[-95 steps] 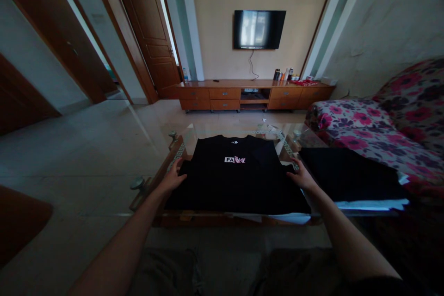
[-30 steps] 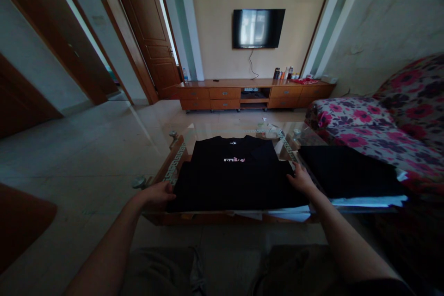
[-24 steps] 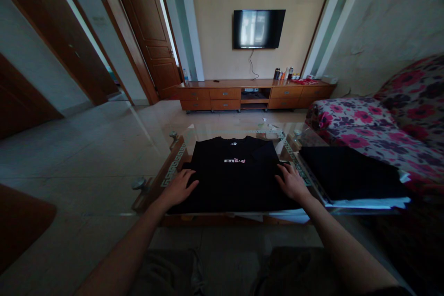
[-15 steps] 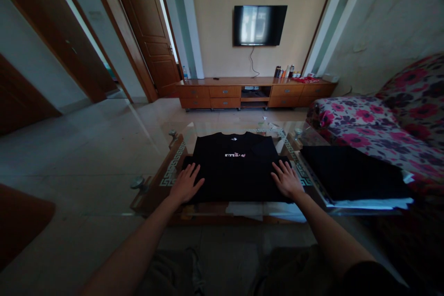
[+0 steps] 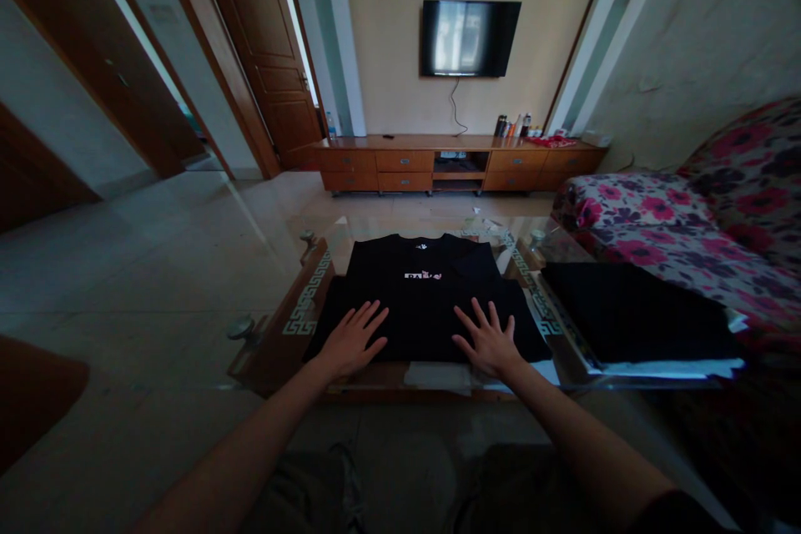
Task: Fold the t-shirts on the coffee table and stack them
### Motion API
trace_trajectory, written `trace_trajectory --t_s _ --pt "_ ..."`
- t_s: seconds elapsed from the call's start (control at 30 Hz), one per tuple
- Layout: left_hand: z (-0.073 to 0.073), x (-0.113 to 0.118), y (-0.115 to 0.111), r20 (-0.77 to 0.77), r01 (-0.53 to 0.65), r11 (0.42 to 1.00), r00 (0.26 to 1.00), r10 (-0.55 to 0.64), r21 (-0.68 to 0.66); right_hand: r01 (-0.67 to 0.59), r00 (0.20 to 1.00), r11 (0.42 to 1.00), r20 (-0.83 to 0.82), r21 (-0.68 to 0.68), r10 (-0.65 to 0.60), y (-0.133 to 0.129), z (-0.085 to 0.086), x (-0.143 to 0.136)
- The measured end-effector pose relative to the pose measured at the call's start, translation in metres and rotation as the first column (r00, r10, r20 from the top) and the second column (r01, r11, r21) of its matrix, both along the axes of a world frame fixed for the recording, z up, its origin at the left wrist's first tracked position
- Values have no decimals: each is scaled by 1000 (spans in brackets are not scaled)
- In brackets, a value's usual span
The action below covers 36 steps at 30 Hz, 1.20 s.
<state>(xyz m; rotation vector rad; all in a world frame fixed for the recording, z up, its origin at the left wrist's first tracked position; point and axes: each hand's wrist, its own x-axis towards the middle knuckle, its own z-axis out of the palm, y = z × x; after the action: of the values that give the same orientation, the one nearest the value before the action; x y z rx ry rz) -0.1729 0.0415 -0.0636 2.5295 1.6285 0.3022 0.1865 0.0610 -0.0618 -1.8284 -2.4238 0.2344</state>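
Note:
A black T-shirt [image 5: 419, 309] lies on the glass coffee table [image 5: 275, 367], its collar at the far side and a small white and pink print on the chest. Its near part spreads wider than the top. Flat on the near left of the cloth rests my left hand [image 5: 354, 342], fingers spread. My right hand [image 5: 491, 338] lies on the near right of the shirt, fingers also spread apart. Neither hand grips anything.
To the right, folded black cloth [image 5: 638, 309] sits on a stack with white edges. A floral sofa [image 5: 663, 225] stands beyond it. Across the room are a wooden TV cabinet [image 5: 404, 163] and a wall-mounted television [image 5: 469, 37].
Both hands have moved inward over the shirt, closer to each other. The shirt's near side corners now lie spread farther outward. The view has shifted slightly.

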Motion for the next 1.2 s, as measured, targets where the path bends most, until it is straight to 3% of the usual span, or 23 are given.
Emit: trace_trajectory --t_s 0.07,0.27,0.47,0.63,0.77,1.0,1.2 --pt "3 11 -2 4 27 999 1000 -27 24 -18 1000 1000 -13 26 18 -4 2 -9" --pt "0 44 -15 2 153 988 988 -154 7 -223 973 973 -50 58 226 -18 2 -36" --pt "0 51 -13 17 135 991 991 -135 21 -167 984 986 -53 6 168 -20 3 -49" --pt "6 82 -4 44 85 995 995 -87 53 -192 973 975 -108 116 205 -13 21 -88" --pt "2 99 1 17 77 997 997 -77 -2 -193 972 977 -114 95 203 -3 23 -108" --pt "-10 85 0 10 17 999 1000 -17 -29 -257 963 964 -71 68 262 -3 4 -82" --pt "-11 42 -1 -10 -73 997 997 73 23 -166 986 984 5 62 166 5 -6 -25"
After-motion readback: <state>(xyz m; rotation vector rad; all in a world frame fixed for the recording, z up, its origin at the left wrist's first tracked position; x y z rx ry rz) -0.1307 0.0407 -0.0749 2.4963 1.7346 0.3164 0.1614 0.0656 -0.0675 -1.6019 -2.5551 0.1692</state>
